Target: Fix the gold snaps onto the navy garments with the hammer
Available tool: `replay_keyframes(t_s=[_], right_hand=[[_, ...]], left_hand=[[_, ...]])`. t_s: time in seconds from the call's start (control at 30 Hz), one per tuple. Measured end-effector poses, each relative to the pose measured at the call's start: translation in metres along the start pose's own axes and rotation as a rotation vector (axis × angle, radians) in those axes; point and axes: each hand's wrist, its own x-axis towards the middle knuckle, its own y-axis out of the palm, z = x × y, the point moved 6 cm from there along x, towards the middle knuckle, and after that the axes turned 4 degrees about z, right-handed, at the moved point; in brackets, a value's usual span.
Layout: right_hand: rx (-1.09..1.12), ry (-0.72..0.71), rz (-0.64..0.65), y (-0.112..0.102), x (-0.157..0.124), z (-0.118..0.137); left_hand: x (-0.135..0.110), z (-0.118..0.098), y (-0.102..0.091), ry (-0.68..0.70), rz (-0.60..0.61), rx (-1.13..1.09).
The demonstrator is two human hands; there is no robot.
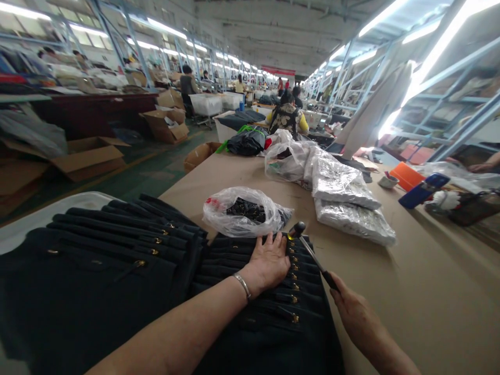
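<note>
Two bare hands worked at the near edge of the desk (410, 271), a broad surface covered in plain tan board. The left hand (269, 260), a thin metal bangle (242, 285) at its wrist, lay flat with fingers (269, 242) spread apart on a stack of dark garments (253, 302), soft matte cloth fanned in overlapping layers, each layer edged with a small brass-coloured fitting (294, 299). The right hand (353, 310) had its fingers clamped on the black grip of a small hammer (310, 252), a slim metal shaft ending in a rounded dark head that sat at the stack's far edge, just beside the left fingertips. A second, larger fan of the same dark garments (101, 260) spread toward the desk's left edge. Just beyond the hammer head lay a crinkled clear plastic bag (242, 211) holding small black pieces. Further along sat two flat, glossy wrapped packs (344, 198); near the right edge, a blue phone (424, 190). Well beyond, people sat at other desks.
</note>
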Motion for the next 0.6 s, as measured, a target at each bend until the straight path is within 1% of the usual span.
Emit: replay_keyframes(t_s=[0.07,0.13,0.23,0.27,0.3,0.33,0.43,0.47,0.5,0.53,0.6], right_hand=[[-0.007,0.005,0.006,-0.003,-0.002,-0.003],[0.021,-0.031,-0.022,-0.006,-0.005,-0.004],[0.075,-0.091,-0.166,-0.011,-0.009,-0.005],[0.084,-0.106,-0.200,-0.011,-0.009,-0.005],[0.076,-0.103,-0.202,-0.009,-0.007,-0.007],[0.051,-0.081,-0.166,-0.006,-0.005,-0.008],[-0.070,0.019,0.003,0.002,0.001,-0.013],[-0.088,0.033,0.014,0.001,0.000,-0.013],[-0.081,0.021,-0.009,-0.002,-0.002,-0.012],[-0.052,-0.011,-0.059,-0.006,-0.006,-0.009],[0.028,-0.066,-0.184,-0.011,-0.016,-0.007]], left_hand=[[-0.001,0.000,0.000,-0.006,-0.003,-0.003],[-0.002,0.000,-0.001,-0.009,-0.013,-0.006],[-0.004,-0.001,-0.004,0.001,-0.031,0.002],[-0.005,-0.001,-0.004,0.006,-0.032,0.007],[-0.005,-0.001,-0.005,0.010,-0.027,0.010],[-0.005,-0.002,-0.005,0.012,-0.019,0.013],[-0.005,-0.002,-0.005,0.009,0.008,0.009],[-0.005,-0.002,-0.005,0.011,0.012,0.007],[-0.005,-0.002,-0.006,0.012,0.012,0.007],[-0.005,-0.002,-0.006,0.012,0.013,0.006],[-0.005,-0.002,-0.005,0.009,0.016,0.002]])
